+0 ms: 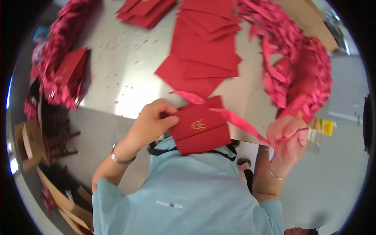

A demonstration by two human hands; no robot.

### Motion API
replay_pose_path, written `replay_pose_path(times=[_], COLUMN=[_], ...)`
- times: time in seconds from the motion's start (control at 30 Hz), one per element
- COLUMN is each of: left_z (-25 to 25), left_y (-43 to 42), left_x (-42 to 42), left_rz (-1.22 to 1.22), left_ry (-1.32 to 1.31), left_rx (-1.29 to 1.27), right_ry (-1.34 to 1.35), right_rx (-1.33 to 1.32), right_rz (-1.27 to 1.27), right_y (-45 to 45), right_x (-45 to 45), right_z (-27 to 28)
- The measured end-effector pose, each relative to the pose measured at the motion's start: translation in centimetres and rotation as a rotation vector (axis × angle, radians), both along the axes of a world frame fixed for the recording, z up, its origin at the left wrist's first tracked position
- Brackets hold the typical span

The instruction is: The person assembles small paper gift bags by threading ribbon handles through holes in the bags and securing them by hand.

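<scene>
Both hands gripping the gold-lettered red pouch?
No: only the left hand pinches the red pouch, while the right hand holds the pink ribbon off to the side.

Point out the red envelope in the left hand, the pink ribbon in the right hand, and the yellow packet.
Red envelope [198, 125]: head view, gold lettering on its front.
Pink ribbon [243, 123]: head view, slanting stretch beside the envelope.
Yellow packet [324, 127]: head view, its yellow face.

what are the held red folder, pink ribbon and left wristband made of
Red folder: probably stiff card, mostly matte, judging by its flat panels and straight edges; the gold logo could be foil or ink. Pink ribbon: likely satin-type fabric, from its sheen and twist. Left wristband: probably metal, as it looks silvery and shiny.
</scene>
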State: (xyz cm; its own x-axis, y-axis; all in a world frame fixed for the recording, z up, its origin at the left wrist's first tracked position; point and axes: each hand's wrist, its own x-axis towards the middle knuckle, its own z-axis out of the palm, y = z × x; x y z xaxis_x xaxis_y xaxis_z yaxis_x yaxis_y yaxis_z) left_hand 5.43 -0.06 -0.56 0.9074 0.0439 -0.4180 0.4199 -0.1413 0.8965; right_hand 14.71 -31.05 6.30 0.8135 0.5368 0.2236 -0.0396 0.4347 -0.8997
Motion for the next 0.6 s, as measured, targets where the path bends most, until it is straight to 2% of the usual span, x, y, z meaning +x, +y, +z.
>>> replay_pose_path(times=[0.03, 0.07, 0.13, 0.27, 0.3, 0.43, 0.5, 0.6], left_z=[0.2, 0.2, 0.3, 0.0, 0.1, -0.4, -1.1, -0.3], left_y=[-0.1, -0.3, -0.2, -0.3, -0.3, -0.4, -0.5, -0.2], left_x=[0.1, 0.1, 0.1, 0.2, 0.2, 0.0, -0.3, -0.2], left_rz=[-0.014, -0.042, -0.021, -0.05, -0.054, -0.072, -0.072, -0.092], left_ry=[-0.017, -0.039, 0.013, -0.034, -0.044, -0.068, -0.171, -0.137], left_rx=[0.034, 0.058, 0.02, 0.044, 0.065, 0.147, 0.167, 0.137], right_ry=[0.059, 0.078, 0.144, -0.11, -0.199, -0.285, -0.324, -0.385], right_rx=[-0.016, -0.163, -0.707, -0.906, -0.895, -0.986, -1.01, -1.055], right_rz=[0.057, -0.054, 0.013, 0.137, 0.056, 0.072, 0.077, 0.078], right_y=[1.1, 3.3, 7.4, 10.1, 10.5, 11.0, 11.4, 11.7], right_x=[-0.3, -1.5, -2.1, -3.8, -4.2, -4.4, -4.3, -4.2], right_z=[0.7, 0.8, 0.9, -4.9, -5.4, -5.7, -5.6, -5.7])
